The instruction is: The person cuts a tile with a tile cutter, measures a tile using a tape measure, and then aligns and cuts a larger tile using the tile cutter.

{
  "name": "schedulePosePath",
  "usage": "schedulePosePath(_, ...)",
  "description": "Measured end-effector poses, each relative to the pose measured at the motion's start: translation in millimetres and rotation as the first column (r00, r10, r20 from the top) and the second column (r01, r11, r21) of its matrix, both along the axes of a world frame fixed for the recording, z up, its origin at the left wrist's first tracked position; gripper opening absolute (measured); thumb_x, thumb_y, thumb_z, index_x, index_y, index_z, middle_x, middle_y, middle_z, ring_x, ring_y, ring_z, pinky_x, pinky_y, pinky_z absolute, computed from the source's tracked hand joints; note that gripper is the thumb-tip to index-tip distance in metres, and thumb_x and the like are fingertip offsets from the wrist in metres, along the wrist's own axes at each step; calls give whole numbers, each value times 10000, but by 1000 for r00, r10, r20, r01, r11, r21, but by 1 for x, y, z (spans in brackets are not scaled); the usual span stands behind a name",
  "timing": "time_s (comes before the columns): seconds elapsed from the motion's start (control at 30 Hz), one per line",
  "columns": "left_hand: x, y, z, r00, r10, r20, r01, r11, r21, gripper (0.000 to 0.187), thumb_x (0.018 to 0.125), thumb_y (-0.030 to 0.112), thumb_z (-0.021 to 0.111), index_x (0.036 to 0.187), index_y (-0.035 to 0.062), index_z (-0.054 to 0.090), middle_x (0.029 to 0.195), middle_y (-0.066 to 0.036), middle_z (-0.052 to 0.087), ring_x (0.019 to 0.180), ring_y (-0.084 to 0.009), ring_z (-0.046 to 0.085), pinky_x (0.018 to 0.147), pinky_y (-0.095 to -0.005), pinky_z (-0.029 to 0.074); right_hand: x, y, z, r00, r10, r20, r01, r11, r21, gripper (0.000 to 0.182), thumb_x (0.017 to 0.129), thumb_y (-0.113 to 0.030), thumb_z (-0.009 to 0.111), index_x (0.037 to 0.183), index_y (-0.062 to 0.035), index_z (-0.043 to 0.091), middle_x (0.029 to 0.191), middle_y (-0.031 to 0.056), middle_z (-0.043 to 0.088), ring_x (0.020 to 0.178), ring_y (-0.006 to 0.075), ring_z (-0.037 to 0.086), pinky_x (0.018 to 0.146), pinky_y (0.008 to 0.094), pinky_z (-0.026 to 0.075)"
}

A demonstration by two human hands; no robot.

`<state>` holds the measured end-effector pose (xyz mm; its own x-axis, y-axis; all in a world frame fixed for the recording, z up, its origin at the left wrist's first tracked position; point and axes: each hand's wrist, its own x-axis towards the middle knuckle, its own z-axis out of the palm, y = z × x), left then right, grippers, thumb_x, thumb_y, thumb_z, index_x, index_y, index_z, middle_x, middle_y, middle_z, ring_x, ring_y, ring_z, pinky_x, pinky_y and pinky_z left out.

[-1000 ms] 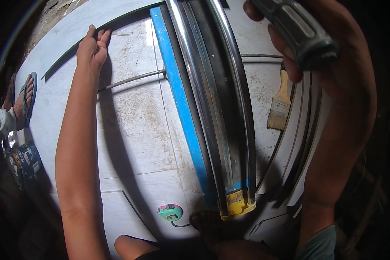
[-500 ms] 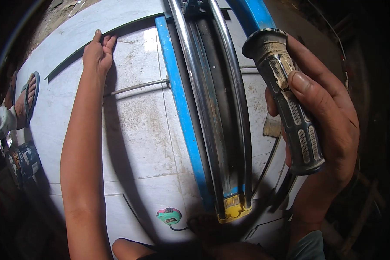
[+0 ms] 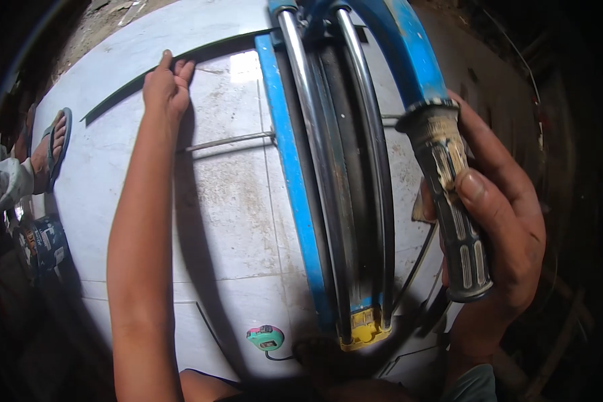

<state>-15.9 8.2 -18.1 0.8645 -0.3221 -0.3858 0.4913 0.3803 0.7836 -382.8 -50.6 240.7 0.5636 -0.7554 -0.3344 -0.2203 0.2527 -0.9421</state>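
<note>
My left hand (image 3: 169, 84) grips a long dark metal strip (image 3: 124, 96) that lies across a blue tool frame with two chrome rails (image 3: 315, 134). The fingers and thumb close round the strip left of the frame. My right hand (image 3: 499, 201) is wrapped round the worn black rubber grip (image 3: 459, 214) of a blue lever (image 3: 419, 50), which rises from the far end of the rails. A yellow end piece (image 3: 366, 333) sits at the near end of the rails.
A green and pink tape measure (image 3: 266, 338) lies near me on the pale tiles (image 3: 234, 234). A thin metal rod (image 3: 228, 143) sticks out left of the frame. Another person's sandalled foot (image 3: 52, 153) and a dark can (image 3: 40, 244) are at the left.
The lever and its grip have moved lower in view, with my right hand still on the grip. The whole scene has shifted slightly to the right. My left hand still holds the strip.
</note>
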Motion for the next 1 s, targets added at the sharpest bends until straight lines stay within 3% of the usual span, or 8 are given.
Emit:
schedulePosePath(0.1, 6, 2, -14, 1000, -3, 23, 4, 999, -49, 404, 974, 104, 642, 1237, -82, 397, 1201, -238, 512, 1115, -340, 576, 903, -524, 582, -2, 4, 2, 1000, 6, -16, -6, 1000, -21, 658, 860, -113, 559, 1448, 131, 395, 1311, 284, 586, 1076, 215, 667, 920, 306, 540)
schedulePosePath(0.2, -11, -1, 0, 999, 47, -12, -48, 997, -57, 384, 976, 122, 643, 1271, 28, 416, 1246, -172, 528, 1131, -335, 579, 936, -500, 549, -9, -4, 7, 988, 154, 0, -154, 987, 49, 630, 948, -34, 517, 1530, 61, 296, 1231, 177, 630, 1055, 159, 624, 969, 278, 458)
schedulePosePath(0.27, -16, 0, 5, 999, 46, -17, -47, 997, -68, 504, 965, 110, 661, 1309, -42, 324, 1310, -250, 441, 1265, -375, 489, 1014, -532, 524, -18, -8, 3, 974, 225, -7, -225, 973, 46, 629, 960, -29, 504, 1542, 48, 277, 1207, 151, 631, 1028, 141, 618, 953, 269, 464)
schedulePosePath(0.4, -21, -1, 15, 997, 71, -35, -73, 997, -39, 517, 996, 114, 608, 1302, -134, 273, 1362, -340, 371, 1318, -497, 437, 1047, -568, 486, -20, -7, 6, 963, 260, -65, -254, 963, 87, 643, 979, -41, 500, 1562, 26, 238, 1158, 108, 628, 962, 116, 606, 933, 252, 464)
schedulePosePath(0.43, -19, 0, 12, 998, 56, -43, -58, 997, -55, 563, 986, 117, 628, 1327, -125, 251, 1380, -323, 355, 1337, -475, 416, 1060, -566, 475, -18, -5, 5, 969, 229, -90, -225, 973, 54, 647, 978, -43, 496, 1564, 21, 229, 1131, 103, 624, 928, 121, 605, 843, 278, 529)
schedulePosePath(0.53, -19, 2, 13, 998, 37, -46, -40, 997, -66, 614, 976, 130, 650, 1350, -117, 230, 1400, -310, 333, 1358, -453, 392, 1076, -564, 461, -12, 0, 13, 981, 180, -72, -168, 976, 141, 652, 981, -46, 482, 1568, 12, 205, 1075, 109, 616, 911, 139, 612, 676, 301, 587)
schedulePosePath(0.63, -21, 1, 16, 998, 42, -48, -45, 997, -62, 629, 975, 145, 655, 1348, -121, 225, 1402, -317, 329, 1357, -457, 391, 1076, -566, 460, -11, -1, 12, 984, 174, -35, -166, 971, 172, 654, 983, -51, 467, 1573, -5, 187, 1008, 114, 600, 890, 154, 614, 536, 310, 600)
schedulePosePath(1.0, -22, 1, 16, 998, 37, -51, -40, 997, -68, 606, 977, 158, 656, 1320, -120, 241, 1382, -318, 344, 1331, -450, 415, 1077, -557, 463, -5, -10, 16, 971, 224, -83, -210, 966, 153, 635, 1006, -70, 454, 1581, -34, 185, 1046, 141, 566, 847, 151, 610, 534, 305, 602)
